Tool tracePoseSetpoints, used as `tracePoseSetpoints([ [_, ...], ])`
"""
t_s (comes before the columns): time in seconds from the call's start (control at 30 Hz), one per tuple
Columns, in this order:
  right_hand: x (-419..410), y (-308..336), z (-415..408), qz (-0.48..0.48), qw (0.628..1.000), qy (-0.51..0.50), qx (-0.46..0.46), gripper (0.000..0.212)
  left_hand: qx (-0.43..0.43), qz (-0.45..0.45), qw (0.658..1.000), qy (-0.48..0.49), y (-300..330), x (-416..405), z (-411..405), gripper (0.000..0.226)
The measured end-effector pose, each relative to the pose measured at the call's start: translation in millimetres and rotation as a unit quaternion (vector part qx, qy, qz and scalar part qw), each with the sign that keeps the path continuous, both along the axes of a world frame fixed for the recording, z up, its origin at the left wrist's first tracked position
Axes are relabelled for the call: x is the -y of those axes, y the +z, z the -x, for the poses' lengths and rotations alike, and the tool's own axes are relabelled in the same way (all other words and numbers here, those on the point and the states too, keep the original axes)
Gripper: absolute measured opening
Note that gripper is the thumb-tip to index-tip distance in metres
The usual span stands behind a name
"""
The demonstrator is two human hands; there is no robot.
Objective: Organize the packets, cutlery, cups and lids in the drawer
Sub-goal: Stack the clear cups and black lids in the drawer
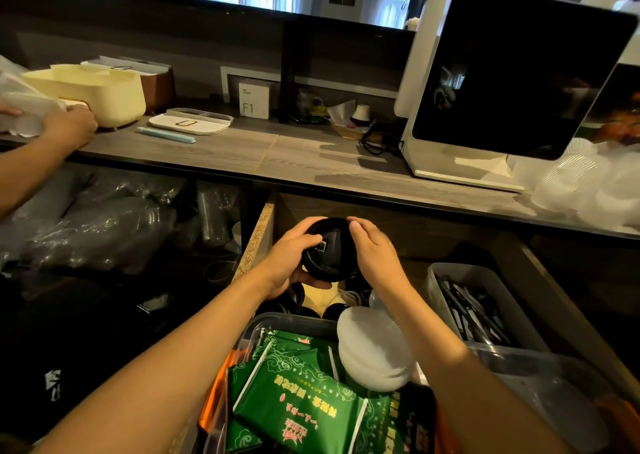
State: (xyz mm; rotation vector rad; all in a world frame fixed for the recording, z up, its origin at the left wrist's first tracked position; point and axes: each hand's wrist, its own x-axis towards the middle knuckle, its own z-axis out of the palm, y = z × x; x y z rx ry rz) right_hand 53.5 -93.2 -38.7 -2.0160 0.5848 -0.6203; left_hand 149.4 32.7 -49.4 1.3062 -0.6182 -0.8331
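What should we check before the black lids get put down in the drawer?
1. Both hands hold the black lids: ok, left hand and right hand grip them.
2. Lids stacked evenly: cannot tell.
3. Bare drawer floor below: ok, a small gap.
4. More black lids there to match: ok.
5. White lids out of the way: ok, nearer.
6. Green packets in their tub: ok.

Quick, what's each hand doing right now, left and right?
Left hand: grips the stack of black lids from the left and underneath.
Right hand: holds the same stack from the right, fingertips curled over its top edge.
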Motion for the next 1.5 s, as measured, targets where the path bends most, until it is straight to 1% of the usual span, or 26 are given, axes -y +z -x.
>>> tracePoseSetpoints([
  [0.07, 0.7, -3.5, -2.4, -0.087, 0.995, 0.032, -0.034, 0.040, -0.004, -0.006, 1.000, -0.007, -0.5, 0.4, 1.4, 0.031],
  [0.1, 0.6, -4.9, -2.1, -0.086, 0.995, 0.039, -0.040, 0.039, -0.005, -0.012, 1.000, -0.014, -1.0, 0.6, 2.5, 0.031],
  [0.2, 1.1, -8.8, -2.5, 0.017, 0.998, 0.028, -0.044, 0.034, -0.015, -0.036, 0.999, -0.029, -3.7, 0.8, 4.6, 0.030],
  [0.23, 1.2, -10.0, -3.3, 0.032, 0.998, 0.024, -0.045, 0.032, -0.021, -0.046, 0.998, -0.028, -4.2, 0.7, 4.5, 0.030],
  [0.3, 1.8, -11.3, -4.4, 0.041, 0.998, 0.028, -0.049, 0.034, -0.028, -0.063, 0.997, -0.023, -5.2, 0.5, 3.6, 0.026],
  [0.37, 2.3, -9.7, -4.0, 0.029, 0.997, 0.049, -0.056, 0.037, -0.022, -0.068, 0.997, -0.012, -5.3, -0.5, 1.0, 0.022],
  [0.43, 4.2, -4.9, -2.7, -0.020, 0.995, 0.073, -0.066, 0.042, -0.014, -0.071, 0.997, 0.011, -5.4, -0.4, -2.6, 0.020],
  [0.5, 10.2, 2.2, -4.8, -0.125, 0.989, 0.044, -0.063, 0.050, -0.022, -0.076, 0.996, 0.045, -7.1, 1.3, -6.2, 0.021],
  [0.53, 14.4, 6.2, -6.2, -0.198, 0.979, 0.014, -0.039, 0.050, -0.034, -0.080, 0.994, 0.071, -8.7, 2.6, -8.9, 0.024],
  [0.57, 20.8, 9.4, -7.4, -0.245, 0.969, -0.017, -0.012, 0.049, -0.051, -0.082, 0.990, 0.099, -9.8, 3.6, -11.5, 0.032],
  [0.6, 26.3, 13.0, -8.0, -0.256, 0.966, -0.039, 0.003, 0.046, -0.071, -0.081, 0.986, 0.127, -11.0, 4.5, -14.5, 0.041],
  [0.63, 33.7, 13.6, -9.2, -0.234, 0.971, -0.052, 0.003, 0.041, -0.091, -0.079, 0.982, 0.147, -12.2, 5.1, -17.2, 0.050],
  [0.67, 40.1, 12.9, -10.4, -0.214, 0.975, -0.056, -0.001, 0.035, -0.106, -0.076, 0.979, 0.159, -13.0, 5.5, -19.5, 0.054],
  [0.73, 52.5, 7.7, -14.1, -0.176, 0.982, -0.057, -0.050, 0.023, -0.130, -0.076, 0.975, 0.161, -13.2, 5.6, -21.6, 0.049],
  [0.77, 57.2, 3.7, -15.1, -0.139, 0.984, -0.057, -0.092, 0.025, -0.139, -0.078, 0.974, 0.160, -13.5, 6.0, -22.1, 0.044],
  [0.8, 62.0, -1.7, -16.2, -0.095, 0.983, -0.055, -0.146, 0.034, -0.146, -0.080, 0.973, 0.158, -14.2, 6.5, -22.8, 0.040],
  [0.87, 71.6, -16.7, -18.4, -0.023, 0.970, -0.037, -0.240, 0.050, -0.159, -0.081, 0.971, 0.158, -16.6, 7.4, -25.0, 0.040],
  [0.9, 75.6, -24.3, -18.6, -0.001, 0.961, -0.022, -0.277, 0.053, -0.161, -0.084, 0.970, 0.159, -17.6, 7.8, -26.0, 0.041],
  [1.0, 89.4, -48.2, -20.4, 0.047, 0.930, 0.025, -0.364, 0.054, -0.163, -0.094, 0.969, 0.163, -20.4, 9.0, -29.3, 0.038],
  [1.13, 102.7, -74.9, -25.8, 0.102, 0.907, 0.051, -0.406, 0.047, -0.154, -0.118, 0.969, 0.156, -25.2, 12.9, -33.1, 0.041],
  [1.23, 104.1, -79.3, -29.5, 0.116, 0.909, 0.058, -0.396, 0.043, -0.152, -0.123, 0.969, 0.151, -26.8, 15.1, -34.4, 0.036],
  [1.33, 107.1, -73.4, -33.7, 0.082, 0.931, 0.052, -0.352, 0.029, -0.150, -0.124, 0.970, 0.144, -27.3, 15.8, -35.6, 0.033],
  [1.43, 108.1, -57.7, -37.4, 0.046, 0.964, -0.004, -0.262, 0.020, -0.151, -0.123, 0.969, 0.151, -28.4, 14.7, -36.8, 0.042],
  [1.5, 106.2, -45.3, -37.4, 0.027, 0.985, -0.045, -0.162, 0.018, -0.145, -0.120, 0.968, 0.166, -28.9, 13.5, -37.1, 0.050],
])
